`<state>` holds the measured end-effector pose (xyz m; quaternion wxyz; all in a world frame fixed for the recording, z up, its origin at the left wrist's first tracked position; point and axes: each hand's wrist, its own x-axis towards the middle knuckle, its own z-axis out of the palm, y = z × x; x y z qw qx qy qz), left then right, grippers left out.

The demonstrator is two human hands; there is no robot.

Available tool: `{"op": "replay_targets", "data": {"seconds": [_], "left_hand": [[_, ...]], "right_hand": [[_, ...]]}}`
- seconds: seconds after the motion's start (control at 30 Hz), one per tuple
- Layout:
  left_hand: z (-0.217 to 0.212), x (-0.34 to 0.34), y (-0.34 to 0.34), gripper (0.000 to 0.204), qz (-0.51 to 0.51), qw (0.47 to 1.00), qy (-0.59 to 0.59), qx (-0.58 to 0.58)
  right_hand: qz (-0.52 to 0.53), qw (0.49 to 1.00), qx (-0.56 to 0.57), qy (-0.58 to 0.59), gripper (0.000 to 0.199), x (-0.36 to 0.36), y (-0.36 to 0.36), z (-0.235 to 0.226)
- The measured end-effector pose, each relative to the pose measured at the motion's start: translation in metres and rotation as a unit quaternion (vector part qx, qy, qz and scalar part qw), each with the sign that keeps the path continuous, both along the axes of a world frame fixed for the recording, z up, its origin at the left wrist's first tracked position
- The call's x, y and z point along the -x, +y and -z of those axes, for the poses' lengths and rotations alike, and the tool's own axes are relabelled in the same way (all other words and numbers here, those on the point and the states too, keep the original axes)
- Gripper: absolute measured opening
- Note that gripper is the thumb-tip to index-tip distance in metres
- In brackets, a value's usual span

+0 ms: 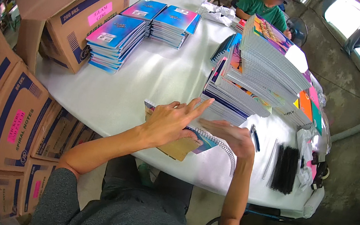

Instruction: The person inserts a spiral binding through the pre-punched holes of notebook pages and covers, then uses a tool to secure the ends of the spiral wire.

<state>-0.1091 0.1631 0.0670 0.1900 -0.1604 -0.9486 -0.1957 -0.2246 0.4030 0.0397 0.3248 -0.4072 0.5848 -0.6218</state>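
A notebook with a tan board side (177,150) and a partly visible blue cover lies at the near edge of the white table. My left hand (171,123) is over it, thumb pressed against it and some fingers stretched out toward the far side. From the notebook's edge a dark spiral coil (228,152) runs out to the right, its free end curving down past the table edge. My right hand (234,138) hovers just above the coil and is smeared by motion, so its fingers are unclear.
Stacked blue-pink notebooks (115,39) stand beside an open carton (75,24) at far left. Tall piles of wire-edged pads (270,56) rise beyond my right hand. Black coils (285,168) and a pen (255,138) lie right. Cartons (15,121) line the left; a person (263,13) sits opposite.
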Motion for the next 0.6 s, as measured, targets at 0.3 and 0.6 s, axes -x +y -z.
{"op": "replay_targets", "data": {"seconds": [0.3,0.6], "left_hand": [[-0.001,-0.001,-0.006,0.111,-0.008,1.000,-0.006,-0.004],[-0.003,-0.001,-0.021,0.110,-0.008,1.000,-0.027,0.002]], "right_hand": [[-0.058,0.990,0.095,-0.081,0.051,-0.006,-0.016,0.001],[0.013,0.991,-0.095,0.096,0.046,-0.001,-0.040,-0.015]]}}
